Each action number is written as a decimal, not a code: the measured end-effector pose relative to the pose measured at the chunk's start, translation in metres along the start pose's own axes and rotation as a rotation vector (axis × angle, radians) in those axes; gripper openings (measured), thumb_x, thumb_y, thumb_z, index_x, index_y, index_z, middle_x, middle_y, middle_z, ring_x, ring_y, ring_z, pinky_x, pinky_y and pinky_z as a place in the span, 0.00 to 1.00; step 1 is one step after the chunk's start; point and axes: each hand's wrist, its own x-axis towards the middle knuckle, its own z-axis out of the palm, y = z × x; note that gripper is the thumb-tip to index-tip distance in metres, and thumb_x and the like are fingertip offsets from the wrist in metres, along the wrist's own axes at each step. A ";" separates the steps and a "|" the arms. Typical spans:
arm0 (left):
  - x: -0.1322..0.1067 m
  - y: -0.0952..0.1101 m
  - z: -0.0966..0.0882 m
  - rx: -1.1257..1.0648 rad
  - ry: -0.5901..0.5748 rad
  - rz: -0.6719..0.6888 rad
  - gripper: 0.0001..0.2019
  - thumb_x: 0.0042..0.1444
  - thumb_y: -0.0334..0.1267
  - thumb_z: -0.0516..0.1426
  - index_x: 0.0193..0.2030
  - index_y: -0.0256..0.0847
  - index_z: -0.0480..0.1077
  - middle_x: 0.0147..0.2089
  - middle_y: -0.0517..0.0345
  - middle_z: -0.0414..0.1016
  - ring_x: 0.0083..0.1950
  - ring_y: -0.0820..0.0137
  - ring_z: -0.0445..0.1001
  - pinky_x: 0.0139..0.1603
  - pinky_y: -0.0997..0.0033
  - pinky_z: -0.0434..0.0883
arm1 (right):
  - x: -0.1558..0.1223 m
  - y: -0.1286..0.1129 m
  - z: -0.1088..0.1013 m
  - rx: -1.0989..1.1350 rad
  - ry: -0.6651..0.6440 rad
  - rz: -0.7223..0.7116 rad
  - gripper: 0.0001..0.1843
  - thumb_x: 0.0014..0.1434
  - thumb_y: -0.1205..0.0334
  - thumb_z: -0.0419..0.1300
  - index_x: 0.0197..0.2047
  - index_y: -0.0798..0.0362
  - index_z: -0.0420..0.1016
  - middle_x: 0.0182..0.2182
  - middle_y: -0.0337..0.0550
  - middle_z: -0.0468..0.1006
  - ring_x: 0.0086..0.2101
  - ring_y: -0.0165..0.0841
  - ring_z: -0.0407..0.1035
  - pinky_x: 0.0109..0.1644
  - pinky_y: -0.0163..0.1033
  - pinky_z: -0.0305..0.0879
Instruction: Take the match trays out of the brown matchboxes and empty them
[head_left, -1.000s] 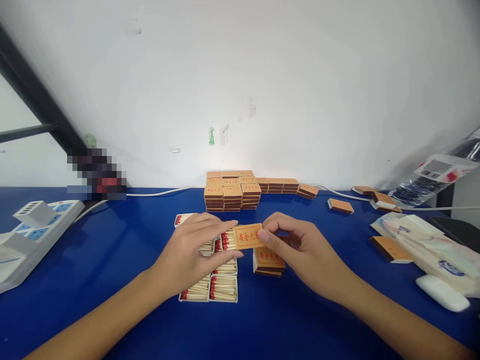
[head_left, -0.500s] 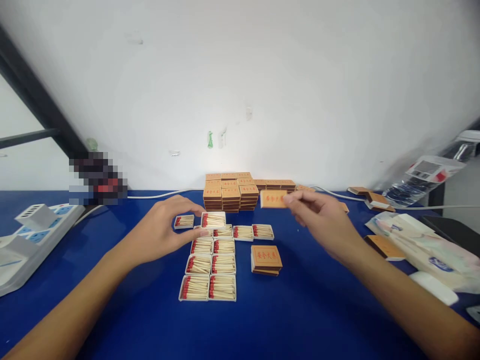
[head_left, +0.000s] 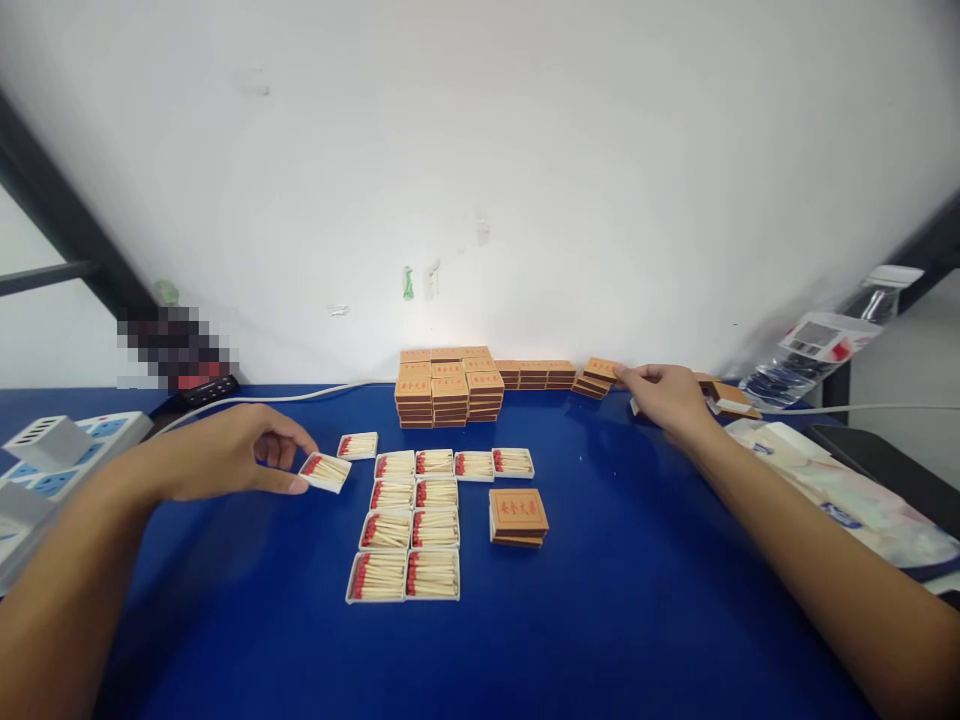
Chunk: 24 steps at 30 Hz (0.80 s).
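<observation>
At the left, my left hand [head_left: 240, 455] pinches a small white matchbox tray [head_left: 327, 473] filled with red-tipped matches, thumb and forefinger at its left side. The tray is tilted beside another matchbox tray [head_left: 358, 446]. Right of it, several filled trays [head_left: 395, 465] lie in rows with their match heads to the left. My right hand [head_left: 664, 400] is closed on the right edge of an orange matchbox sleeve [head_left: 601, 369], over a small pile of sleeves [head_left: 590, 386]. Whether that sleeve is empty cannot be seen. An orange matchbox stack [head_left: 519, 512] sits right of the trays.
Against the wall stands a large block of stacked matchboxes [head_left: 448, 390], with a lower row [head_left: 535, 374] alongside. A power strip [head_left: 112, 440] lies left. A plastic bottle [head_left: 825, 335], a tissue pack [head_left: 840, 500] and a dark phone-like slab [head_left: 885, 470] are right.
My left hand has carried the match-filled tray left and down, away from the rows. My right hand has moved right and back with the orange sleeve, to the small pile near the wall.
</observation>
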 end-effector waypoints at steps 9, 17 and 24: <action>-0.006 0.005 0.004 -0.086 -0.162 -0.115 0.21 0.52 0.53 0.68 0.48 0.45 0.84 0.37 0.61 0.81 0.39 0.63 0.78 0.39 0.70 0.71 | 0.026 0.030 0.011 -0.214 0.102 -0.244 0.21 0.60 0.36 0.62 0.36 0.47 0.77 0.37 0.54 0.85 0.38 0.48 0.78 0.43 0.51 0.72; -0.009 -0.007 0.001 -0.036 -0.131 -0.183 0.18 0.52 0.50 0.67 0.47 0.46 0.84 0.37 0.62 0.81 0.42 0.62 0.79 0.41 0.71 0.71 | 0.026 0.031 0.017 -0.284 -0.025 -0.317 0.30 0.57 0.32 0.64 0.44 0.52 0.80 0.45 0.60 0.86 0.45 0.54 0.79 0.50 0.55 0.73; -0.009 -0.016 -0.001 -0.045 -0.106 -0.213 0.18 0.48 0.49 0.68 0.44 0.46 0.85 0.38 0.60 0.82 0.43 0.60 0.80 0.41 0.70 0.71 | 0.033 0.039 0.011 -0.188 -0.030 -0.395 0.21 0.58 0.42 0.64 0.44 0.50 0.80 0.43 0.55 0.87 0.45 0.50 0.79 0.49 0.53 0.74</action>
